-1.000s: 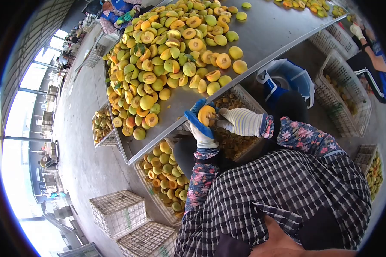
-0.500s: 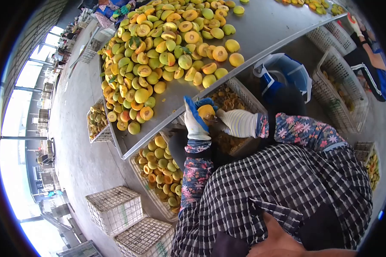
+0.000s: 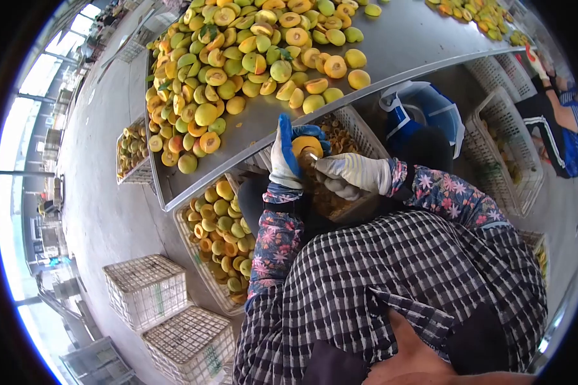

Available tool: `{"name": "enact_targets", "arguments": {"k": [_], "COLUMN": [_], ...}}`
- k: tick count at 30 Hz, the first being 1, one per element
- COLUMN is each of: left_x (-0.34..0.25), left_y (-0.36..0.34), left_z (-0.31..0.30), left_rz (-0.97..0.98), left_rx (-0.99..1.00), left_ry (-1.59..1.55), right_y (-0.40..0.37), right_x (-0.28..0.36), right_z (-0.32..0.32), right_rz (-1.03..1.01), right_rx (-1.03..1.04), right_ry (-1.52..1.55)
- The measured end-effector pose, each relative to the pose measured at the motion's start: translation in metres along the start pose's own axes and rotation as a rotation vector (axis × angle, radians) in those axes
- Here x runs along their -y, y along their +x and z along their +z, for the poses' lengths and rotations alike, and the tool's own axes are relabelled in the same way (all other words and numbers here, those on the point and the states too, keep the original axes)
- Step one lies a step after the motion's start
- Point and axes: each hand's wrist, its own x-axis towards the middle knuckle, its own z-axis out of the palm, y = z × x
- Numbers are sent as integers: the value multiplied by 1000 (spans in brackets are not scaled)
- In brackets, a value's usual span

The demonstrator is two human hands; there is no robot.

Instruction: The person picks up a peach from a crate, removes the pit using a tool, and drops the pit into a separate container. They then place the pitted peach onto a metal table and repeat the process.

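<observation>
My left hand (image 3: 284,159), in a white glove with a blue palm, is closed around a halved yellow peach (image 3: 309,142), its cut face turned up. My right hand (image 3: 356,173), in a striped pale glove, grips a small metal tool (image 3: 313,156). The tool's bright end is at the middle of the cut face; its exact kind is mostly hidden by the fingers. Both hands are over a crate (image 3: 370,131) of brown pits and scraps, just below the edge of a metal table (image 3: 253,131). On the table lies a large heap of peach halves (image 3: 219,74).
A crate (image 3: 198,273) of peach halves stands below left, near two white crates (image 3: 146,289). A blue bucket (image 3: 453,122) and another crate (image 3: 526,173) are at right. A co-worker's arm (image 3: 552,96) shows far right. A bare hand (image 3: 408,350) rests on the checked cloth.
The right hand's tool has come to the middle of the peach's cut face, and the half has turned in my left hand. My view has shifted slightly, moving the surroundings left.
</observation>
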Motion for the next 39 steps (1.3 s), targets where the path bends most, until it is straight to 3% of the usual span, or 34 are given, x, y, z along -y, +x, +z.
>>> {"name": "enact_targets", "arguments": {"k": [2, 6, 10, 12, 13, 15, 16, 18, 20, 22, 24, 25, 26, 28, 31, 35, 37, 39], "left_x": [0, 5, 4, -2, 0, -6, -17, -35, -57, -56, -52, -49, -44, -72, -84, -134, -135, -117], "left_y": [-5, -4, -5, -10, -9, -18, -29, -69, -118, -143, -170, -166, -162, -138, -71, -5, 25, 57], "left_z": [3, 4, 7, -8, -26, -73, -101, -142, -166, -218, -221, -239, -254, -201, -227, -176, -187, -223], "left_rz": [14, -4, 101, 325, 473, 523, 429, 711, 509, 197, 47, 294, 256, 261, 588, 160, 41, 82], "left_rx": [36, 71, -148, -277, -374, -495, -507, -584, -625, -865, -939, -936, -941, -893, -824, -875, -819, -785], "left_ry": [-154, -338, -152, 239, 406, 360, 150, 610, 393, 661, 1362, 1491, 1255, 940, 1304, 1616, 1751, 1769], "right_y": [3, -3, 0, -4, -13, -22, -25, -29, -20, -23, -26, -24, -23, -18, -17, -18, -22, -22], "right_x": [-3, -5, -12, -15, -9, -3, 0, 4, -14, -18, -18, -15, -15, -21, -21, -35, -34, -33], "right_z": [-6, 1, 2, 13, 20, 16, 11, -4, -36, -38, -28, -24, -21, -27, -27, -32, -27, -27], "right_rz": [52, 8, -36, -88, -114, -190, -235, -168, -312, -166, -65, -33, 0, -50, -77, -159, -198, -215], "right_rx": [89, 72, 29, -64, -44, -104, -133, -251, -283, -349, -391, -397, -407, -390, -403, -489, -497, -538], "right_ry": [156, 182, 112, -8, -66, -217, -287, -596, -1103, -1340, -1476, -1487, -1496, -1601, -1731, -1720, -1688, -1656]}}
